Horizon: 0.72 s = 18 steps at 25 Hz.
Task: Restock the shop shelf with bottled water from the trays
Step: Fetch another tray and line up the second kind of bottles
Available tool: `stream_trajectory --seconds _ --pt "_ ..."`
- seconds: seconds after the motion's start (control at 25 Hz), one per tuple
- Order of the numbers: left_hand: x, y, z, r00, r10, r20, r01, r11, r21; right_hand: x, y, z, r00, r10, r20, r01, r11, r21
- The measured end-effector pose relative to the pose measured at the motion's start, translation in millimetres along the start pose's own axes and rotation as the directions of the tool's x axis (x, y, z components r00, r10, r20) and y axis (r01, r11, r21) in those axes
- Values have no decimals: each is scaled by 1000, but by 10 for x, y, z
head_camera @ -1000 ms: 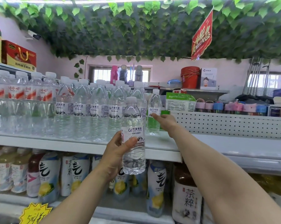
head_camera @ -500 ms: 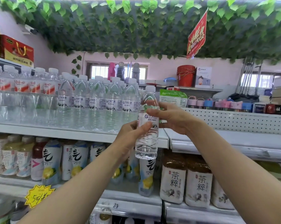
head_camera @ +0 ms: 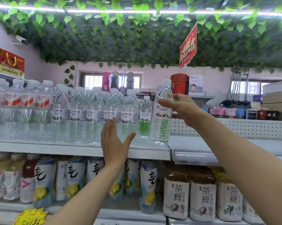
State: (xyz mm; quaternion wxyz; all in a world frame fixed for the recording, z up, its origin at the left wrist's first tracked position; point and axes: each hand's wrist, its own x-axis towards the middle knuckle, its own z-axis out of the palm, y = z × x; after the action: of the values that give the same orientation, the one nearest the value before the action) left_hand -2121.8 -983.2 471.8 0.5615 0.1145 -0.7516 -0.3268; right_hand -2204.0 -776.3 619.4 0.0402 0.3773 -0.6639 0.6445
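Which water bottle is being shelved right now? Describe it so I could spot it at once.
Find the upper white shelf with its row of clear water bottles and follow it to the right end. The bottle at that corner is the only one held: the right hand grips it just above the label.

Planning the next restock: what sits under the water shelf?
Under the water shelf stand white bottles with lemon pictures and, further right, brown tea bottles. The left hand and its forearm cover a few; rows behind the front ones are hidden.
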Motion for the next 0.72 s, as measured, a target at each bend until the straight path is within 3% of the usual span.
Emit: stream_trajectory --seconds 0.24,0.4,0.72 --pt "126 -361 248 984 163 -76 -131 939 318 354 353 180 997 49 -56 -57 988 -142" --pt "112 -483 348 950 261 -173 -181 909 376 602 515 315 998 57 -37 -63 977 -205" --pt "111 -504 360 935 299 -191 -201 889 410 1006 762 529 998 57 -31 -62 971 -233"
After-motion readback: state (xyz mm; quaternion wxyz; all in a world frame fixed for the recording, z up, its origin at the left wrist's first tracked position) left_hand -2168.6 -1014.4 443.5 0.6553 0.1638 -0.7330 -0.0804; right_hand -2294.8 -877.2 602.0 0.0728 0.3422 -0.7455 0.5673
